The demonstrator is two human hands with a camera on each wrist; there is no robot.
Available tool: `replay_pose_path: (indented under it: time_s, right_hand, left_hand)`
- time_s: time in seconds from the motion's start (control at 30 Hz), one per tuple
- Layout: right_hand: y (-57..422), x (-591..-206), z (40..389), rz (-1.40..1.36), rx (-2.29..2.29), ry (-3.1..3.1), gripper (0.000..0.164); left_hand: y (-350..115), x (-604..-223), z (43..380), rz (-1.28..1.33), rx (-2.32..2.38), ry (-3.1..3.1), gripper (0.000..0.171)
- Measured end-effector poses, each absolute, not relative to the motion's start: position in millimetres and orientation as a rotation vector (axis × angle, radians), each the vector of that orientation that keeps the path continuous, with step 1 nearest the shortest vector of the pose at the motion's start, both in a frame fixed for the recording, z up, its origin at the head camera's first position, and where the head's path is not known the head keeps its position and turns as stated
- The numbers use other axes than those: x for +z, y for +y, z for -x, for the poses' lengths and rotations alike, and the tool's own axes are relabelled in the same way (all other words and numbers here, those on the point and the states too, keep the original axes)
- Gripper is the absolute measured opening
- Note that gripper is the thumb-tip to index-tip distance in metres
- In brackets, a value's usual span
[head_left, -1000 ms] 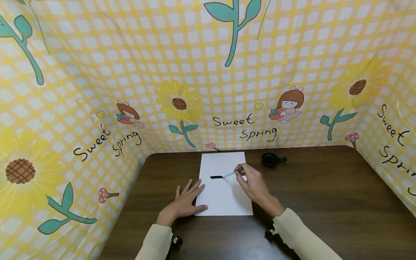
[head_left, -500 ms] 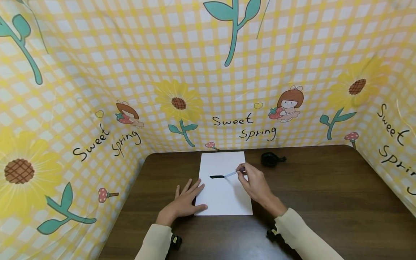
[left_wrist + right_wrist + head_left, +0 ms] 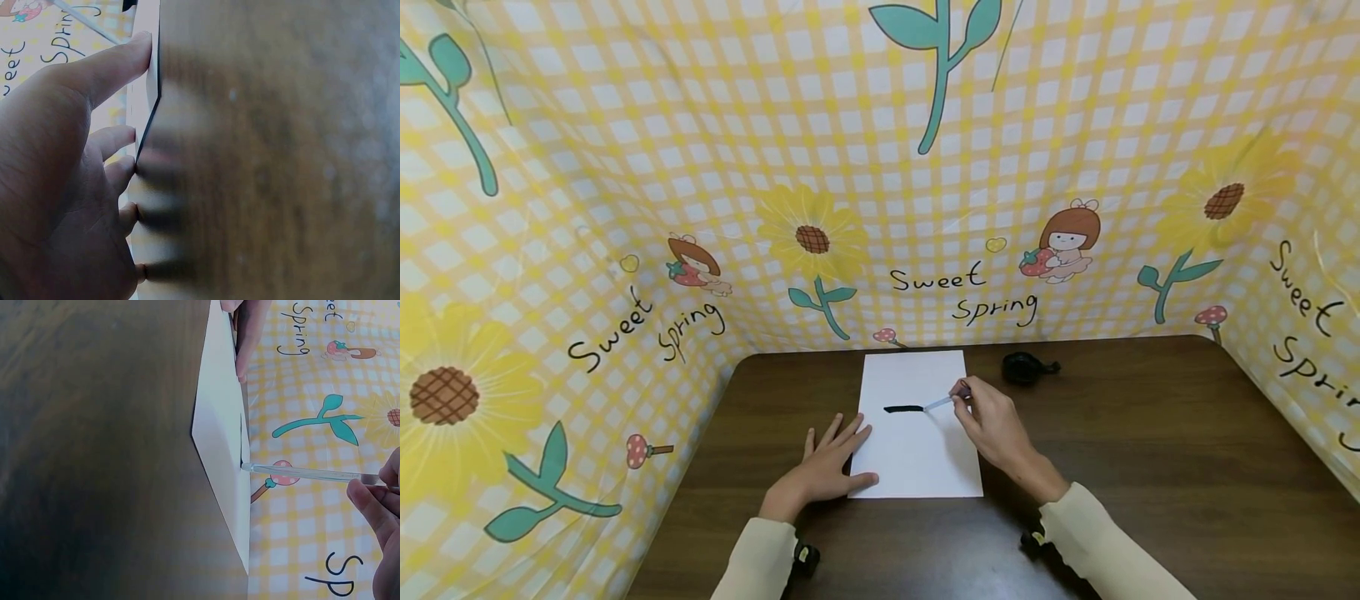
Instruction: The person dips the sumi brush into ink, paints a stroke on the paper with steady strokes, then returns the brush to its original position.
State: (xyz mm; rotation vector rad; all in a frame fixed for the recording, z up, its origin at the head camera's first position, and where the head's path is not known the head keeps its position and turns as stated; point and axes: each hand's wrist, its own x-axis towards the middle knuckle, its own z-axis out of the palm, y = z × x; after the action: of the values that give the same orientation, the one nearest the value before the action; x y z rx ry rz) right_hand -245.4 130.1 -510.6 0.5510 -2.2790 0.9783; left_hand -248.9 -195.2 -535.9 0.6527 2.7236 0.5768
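A white sheet of paper (image 3: 917, 467) lies upright on the table, with a short, thick black line (image 3: 902, 409) across it. My right hand (image 3: 996, 421) pinches a slim pen (image 3: 938, 402) with a pale, translucent barrel and a dark purplish end. Its tip touches the paper at the right end of the line; the right wrist view shows the pen (image 3: 300, 471) slanting to the sheet. My left hand (image 3: 827, 465) rests with spread fingers over the paper's left edge. In the left wrist view the thumb (image 3: 119, 65) lies on the sheet's near part.
A glossy black rounded object (image 3: 1028, 368) with a narrow tail lies right of the paper, near the back of the dark wooden table (image 3: 1120, 433). Behind and beside the table hangs a yellow checked cloth (image 3: 925, 217) printed with flowers.
The right hand and pen have moved slightly to the right, and the black line has grown longer to the right behind the tip. The left hand stays in place.
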Motion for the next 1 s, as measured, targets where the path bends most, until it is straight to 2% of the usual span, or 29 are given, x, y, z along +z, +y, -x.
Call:
replay_pose_path:
  time_s: [1.0]
  right_hand:
    - [142,-507,239,-0.534,0.973,-2.278,0.006]
  left_hand:
    - [-196,-536,248,-0.662,0.578,2.725,0.091]
